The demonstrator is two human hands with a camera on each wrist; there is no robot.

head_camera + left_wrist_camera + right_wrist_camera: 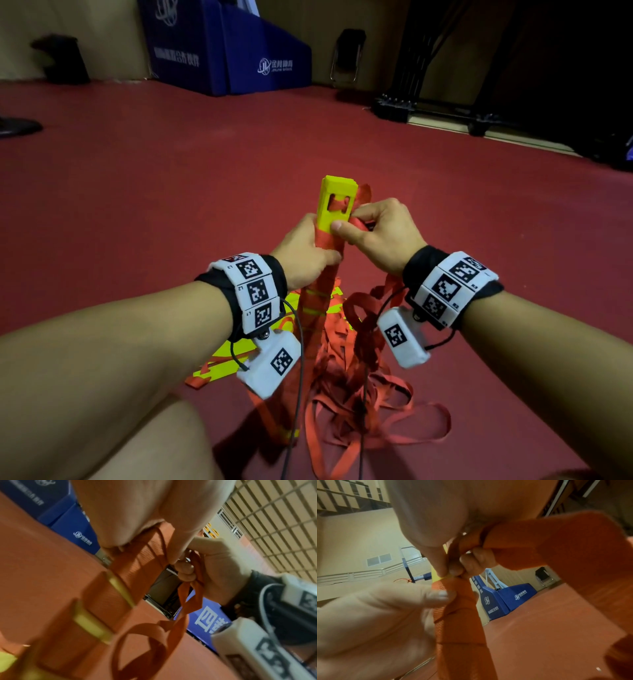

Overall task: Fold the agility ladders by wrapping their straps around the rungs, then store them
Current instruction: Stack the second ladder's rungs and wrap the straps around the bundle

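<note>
The left hand (306, 251) is curled round the bundle of yellow rungs (334, 202), holding it upright above the red floor (171, 171) so the wound turns cannot slip. The right hand (380, 233) pinches the orange strap (356, 222) between thumb and fingers beside the bundle's upper end, apparently keeping it taut for the next turn. Wrapped strap covers the bundle below the left hand, while loose strap (359, 394) lies heaped on the floor, so much wrapping likely remains. More yellow rungs (222, 359) lie on the floor behind the left wrist.
</note>
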